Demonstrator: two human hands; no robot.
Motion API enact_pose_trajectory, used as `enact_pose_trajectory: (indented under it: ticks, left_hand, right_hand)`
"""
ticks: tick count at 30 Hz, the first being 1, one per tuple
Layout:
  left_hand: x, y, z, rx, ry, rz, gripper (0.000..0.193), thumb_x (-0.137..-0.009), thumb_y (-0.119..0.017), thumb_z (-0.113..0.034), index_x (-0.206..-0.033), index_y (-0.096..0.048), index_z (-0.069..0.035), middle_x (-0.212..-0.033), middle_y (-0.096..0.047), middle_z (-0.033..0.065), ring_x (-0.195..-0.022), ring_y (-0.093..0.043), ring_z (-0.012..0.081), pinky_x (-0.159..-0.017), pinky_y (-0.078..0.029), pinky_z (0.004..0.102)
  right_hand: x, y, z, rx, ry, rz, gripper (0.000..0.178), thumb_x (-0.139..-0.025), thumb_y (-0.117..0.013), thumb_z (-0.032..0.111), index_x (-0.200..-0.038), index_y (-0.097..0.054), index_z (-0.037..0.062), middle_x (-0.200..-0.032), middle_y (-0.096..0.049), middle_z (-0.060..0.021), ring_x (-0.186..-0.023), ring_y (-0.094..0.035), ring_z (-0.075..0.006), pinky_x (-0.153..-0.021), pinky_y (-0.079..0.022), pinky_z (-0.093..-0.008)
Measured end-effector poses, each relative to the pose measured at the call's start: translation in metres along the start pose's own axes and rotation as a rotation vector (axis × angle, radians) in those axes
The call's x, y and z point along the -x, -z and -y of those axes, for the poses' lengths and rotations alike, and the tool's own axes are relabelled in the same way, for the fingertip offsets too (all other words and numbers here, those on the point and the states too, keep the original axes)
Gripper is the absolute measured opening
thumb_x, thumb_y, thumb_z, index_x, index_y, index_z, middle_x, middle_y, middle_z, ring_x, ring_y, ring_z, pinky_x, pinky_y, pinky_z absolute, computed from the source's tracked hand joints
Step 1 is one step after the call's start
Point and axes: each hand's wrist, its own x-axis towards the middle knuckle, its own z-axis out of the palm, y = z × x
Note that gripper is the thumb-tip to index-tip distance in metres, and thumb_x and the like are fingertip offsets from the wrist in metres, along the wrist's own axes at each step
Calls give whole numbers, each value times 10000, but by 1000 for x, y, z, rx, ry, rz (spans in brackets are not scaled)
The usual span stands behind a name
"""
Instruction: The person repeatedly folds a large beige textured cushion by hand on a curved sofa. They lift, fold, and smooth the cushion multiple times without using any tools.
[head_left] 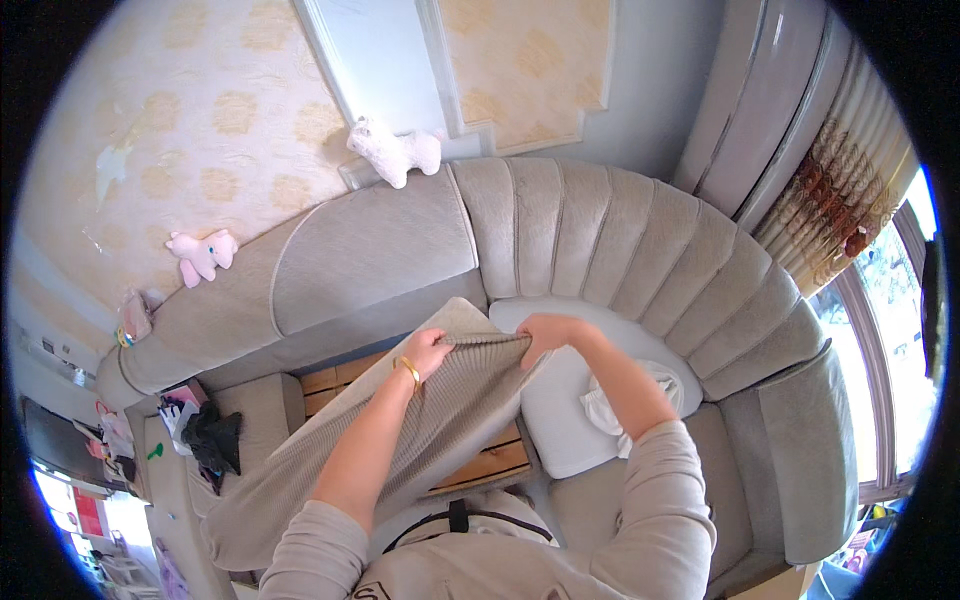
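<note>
A grey-beige ribbed cushion cover (pixel 430 420) is stretched between my two hands above the sofa. It lies over a large sofa cushion (pixel 462 318) that is tilted up, with one corner showing beyond my hands. My left hand (pixel 428 354), with a gold bangle at the wrist, is closed on the cover's edge. Further right, my right hand (pixel 545 336) is closed on the same edge, pulling it taut. Bare wooden slats (pixel 490 463) of the sofa base show beside the cushion. How far the cover goes round the cushion is hidden.
To the right sits a pale uncovered seat cushion (pixel 565 425) with a crumpled white cloth (pixel 650 395) on it. The curved sofa back (pixel 600 230) carries a white plush toy (pixel 395 152) and a pink one (pixel 203 256). A black bag (pixel 217 437) lies at the left.
</note>
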Motion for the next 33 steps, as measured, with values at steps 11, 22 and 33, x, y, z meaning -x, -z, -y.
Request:
enact_pose_trajectory:
  ticks: [11, 22, 33]
  left_hand:
    - [20, 26, -16, 588, 315, 398, 452, -863, -650, -240, -1220, -537, 14, -1120, -601, 57, -1009, -564, 162, -911, -429, 319]
    - [19, 3, 0, 610, 297, 241, 364, -886, -614, -260, -1104, -574, 29, -1063, -617, 74, -947, -592, 168, -794, -470, 291]
    - [3, 3, 0, -689, -216, -155, 332, -843, -598, -372, -983, -603, -70, -1309, -450, 149, -1116, -490, 356, -890, -422, 474]
  right_hand:
    - [-36, -21, -29, -972, 324, 7, 225, -848, -647, 160, -1031, -617, 32, -991, -623, 26, -902, -529, -72, -827, -412, -255]
    - [-45, -33, -39, -966, 203, -106, 220, -842, -663, 149, -1008, -623, 9, -911, -633, 7, -861, -560, -73, -795, -428, -222]
    - [-72, -45, -37, -1389, 318, -244, 130, -795, -704, 100, -888, -643, 32, -808, -656, -13, -700, -603, -93, -653, -490, -248]
